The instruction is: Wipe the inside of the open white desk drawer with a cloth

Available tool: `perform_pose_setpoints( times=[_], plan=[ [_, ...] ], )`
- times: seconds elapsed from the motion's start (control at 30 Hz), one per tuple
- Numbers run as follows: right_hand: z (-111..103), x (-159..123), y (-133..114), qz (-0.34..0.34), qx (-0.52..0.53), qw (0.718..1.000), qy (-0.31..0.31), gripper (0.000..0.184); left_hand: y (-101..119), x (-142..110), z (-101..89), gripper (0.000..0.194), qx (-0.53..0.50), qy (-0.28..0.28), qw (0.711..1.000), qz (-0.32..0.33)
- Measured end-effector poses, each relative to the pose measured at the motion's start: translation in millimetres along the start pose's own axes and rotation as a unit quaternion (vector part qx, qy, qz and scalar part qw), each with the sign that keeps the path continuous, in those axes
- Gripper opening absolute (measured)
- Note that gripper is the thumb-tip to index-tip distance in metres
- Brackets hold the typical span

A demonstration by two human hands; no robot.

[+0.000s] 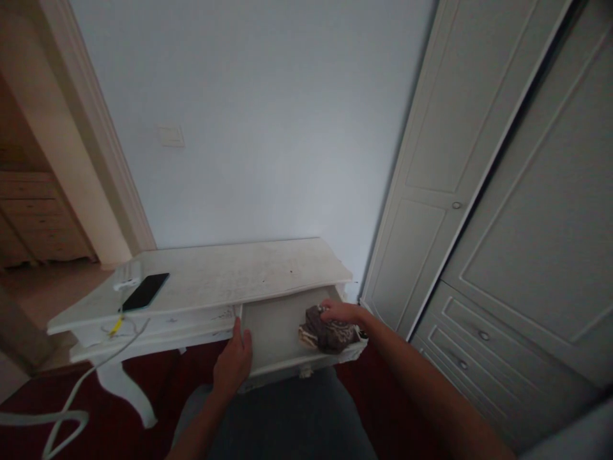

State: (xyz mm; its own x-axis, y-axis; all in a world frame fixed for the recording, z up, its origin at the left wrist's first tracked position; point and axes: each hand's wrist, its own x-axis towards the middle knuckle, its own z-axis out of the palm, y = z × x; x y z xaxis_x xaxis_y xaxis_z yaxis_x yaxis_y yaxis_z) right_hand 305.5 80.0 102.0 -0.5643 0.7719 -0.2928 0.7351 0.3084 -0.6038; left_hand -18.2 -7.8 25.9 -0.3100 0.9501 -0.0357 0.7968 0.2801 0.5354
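An open drawer [272,326] juts out from a low white table [230,271] towards me. My right hand [338,311] grips a crumpled brown patterned cloth [328,335] at the drawer's right end. The cloth lies bunched against the drawer's right side, partly over its edge. At the left side of the drawer, my left hand [234,358] has its fingers against the outer wall, thumb near the rim. Part of its grip is hidden from me.
A dark phone [146,292] lies on the tabletop's left end beside a white power strip [128,275], whose cable trails down left. A grey wardrobe [431,191] stands close on the right. Behind the table is a pale wall with a light switch [171,135]. The floor is dark red.
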Motion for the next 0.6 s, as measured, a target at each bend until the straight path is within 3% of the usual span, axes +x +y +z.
perform_pose_setpoints(
  times=[0.07,0.17,0.23,0.33,0.4,0.5,0.6],
  plan=[
    [-3,-22,9,-0.007,-0.001,1.0,0.006,0.033,0,1,2.4,0.069,-0.011,0.003,1.0,0.002],
    [26,-29,-4,-0.033,-0.004,0.999,0.027,0.038,2,0,1.9,0.069,-0.005,0.002,1.0,-0.007],
    [57,-17,-27,-0.067,-0.017,0.996,0.058,0.049,4,-2,-1.1,0.069,0.01,-0.002,1.0,-0.012],
    [102,16,-70,-0.171,-0.101,0.975,0.104,0.052,6,-3,-7.6,0.068,0.034,-0.012,0.999,-0.013],
    [124,36,-95,-0.201,-0.136,0.962,0.127,0.052,5,-3,-11.3,0.066,0.041,-0.028,0.999,-0.012],
    [138,52,-111,-0.2,-0.143,0.956,0.161,0.047,2,0,-13.3,0.064,0.04,-0.048,0.998,-0.023],
    [135,47,-97,-0.189,-0.119,0.961,0.164,0.042,-1,2,-10.2,0.064,0.033,-0.042,0.998,-0.027]
  ],
)
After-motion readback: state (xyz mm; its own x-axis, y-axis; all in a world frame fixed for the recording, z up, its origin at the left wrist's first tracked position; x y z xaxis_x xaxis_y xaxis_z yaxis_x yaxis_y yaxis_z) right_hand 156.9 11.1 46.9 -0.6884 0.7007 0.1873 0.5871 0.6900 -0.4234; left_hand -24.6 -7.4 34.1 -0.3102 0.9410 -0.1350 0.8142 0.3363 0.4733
